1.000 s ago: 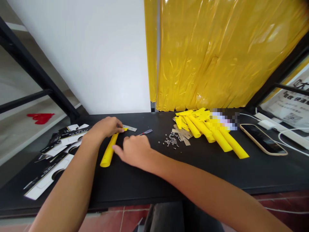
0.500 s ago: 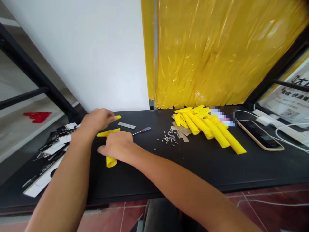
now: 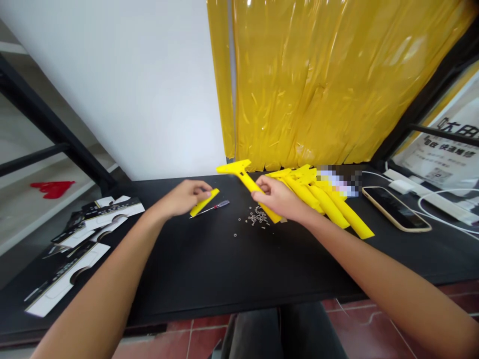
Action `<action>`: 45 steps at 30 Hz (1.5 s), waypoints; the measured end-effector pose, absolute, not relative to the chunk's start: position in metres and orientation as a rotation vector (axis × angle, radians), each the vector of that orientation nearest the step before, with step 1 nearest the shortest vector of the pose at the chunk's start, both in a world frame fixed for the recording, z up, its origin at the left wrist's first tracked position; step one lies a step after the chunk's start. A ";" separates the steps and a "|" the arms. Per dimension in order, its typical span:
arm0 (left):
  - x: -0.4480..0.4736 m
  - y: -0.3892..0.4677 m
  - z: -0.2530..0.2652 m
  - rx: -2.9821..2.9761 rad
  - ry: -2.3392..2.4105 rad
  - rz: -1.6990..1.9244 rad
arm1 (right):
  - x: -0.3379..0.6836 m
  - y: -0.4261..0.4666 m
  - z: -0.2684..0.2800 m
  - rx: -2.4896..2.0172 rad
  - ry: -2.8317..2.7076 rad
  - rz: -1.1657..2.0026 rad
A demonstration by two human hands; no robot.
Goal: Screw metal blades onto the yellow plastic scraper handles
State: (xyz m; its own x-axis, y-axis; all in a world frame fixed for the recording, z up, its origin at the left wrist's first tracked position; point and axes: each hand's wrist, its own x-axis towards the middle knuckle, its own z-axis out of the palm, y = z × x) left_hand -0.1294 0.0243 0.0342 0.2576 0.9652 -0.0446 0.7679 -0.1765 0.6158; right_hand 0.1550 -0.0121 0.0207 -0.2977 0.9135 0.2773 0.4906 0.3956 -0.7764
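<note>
Left hand: a short yellow strip (image 3: pixel 204 203) is pinched between thumb and fingers of the left hand (image 3: pixel 182 199); it is held at a slant, just beside the screwdriver shaft.
Right hand: a yellow T-shaped handle (image 3: pixel 246 180) is gripped in the closed right hand (image 3: pixel 274 196); its wide head is pointed up and to the left, its tube end lowered near the loose hardware.
Screwdriver: a small screwdriver (image 3: pixel 222 204) is laid on the black table (image 3: pixel 209 279), between the two hands.
Hardware: small screws and nuts (image 3: pixel 256 216) are strewn loose on the tabletop, partly covered from view by the handle.
Yellow pile: more yellow handles (image 3: pixel 333 207) are heaped beyond the right hand, with part of the heap's far side pixelated.
Shelf: a red item (image 3: pixel 52 189) is borne on the pale shelf (image 3: pixel 22 215) at left.
Printed cards: black-and-white cards (image 3: pixel 67 284) with curved cut-outs are stacked loosely at the left; the lettering is too small to be read.
White printed sheet: on the sheet (image 3: pixel 437 159) at right, 快速维修 can be made out above a square code; the larger characters are partly cut off.
Phone: a pale-rimmed phone (image 3: pixel 396 209) is set near a white power strip (image 3: pixel 430 197).
</note>
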 end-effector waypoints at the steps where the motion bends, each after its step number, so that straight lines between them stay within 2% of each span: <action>1: -0.123 0.022 0.030 1.998 1.517 0.458 | 0.156 -0.008 0.015 -1.181 -1.854 0.808; 6: -0.107 0.014 0.017 2.076 1.295 0.352 | 0.141 -0.012 -0.005 -1.086 -1.607 1.082; 9: -0.099 0.007 0.023 2.110 1.331 0.448 | 0.130 -0.023 -0.011 -1.072 -1.586 1.130; 15: -0.064 -0.021 0.029 1.528 0.921 0.856 | 0.117 -0.041 -0.015 -0.944 -1.598 1.093; 20: -0.056 -0.018 0.026 1.211 0.924 0.999 | 0.126 -0.041 -0.001 -0.944 -1.713 1.158; 24: -0.080 -0.002 0.043 1.052 0.977 1.152 | 0.142 -0.024 0.004 -1.016 -1.704 0.923; 31: -0.122 0.017 0.052 1.138 1.066 0.986 | 0.128 0.001 0.006 -0.983 -2.469 0.365; 39: -0.157 0.029 0.059 1.108 1.167 1.228 | 0.033 0.057 0.020 -1.173 -2.547 0.432; 45: -0.153 0.029 0.054 1.149 1.156 1.157 | -0.019 0.068 0.009 -1.335 -2.510 0.498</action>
State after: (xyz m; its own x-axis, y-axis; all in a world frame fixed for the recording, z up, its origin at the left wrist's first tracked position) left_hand -0.1534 0.0285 0.0542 0.0530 0.9971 -0.0551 -0.0561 0.0581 0.9967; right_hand -0.0193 0.0682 0.0088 -0.5470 0.8348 0.0625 0.7476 0.5208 -0.4121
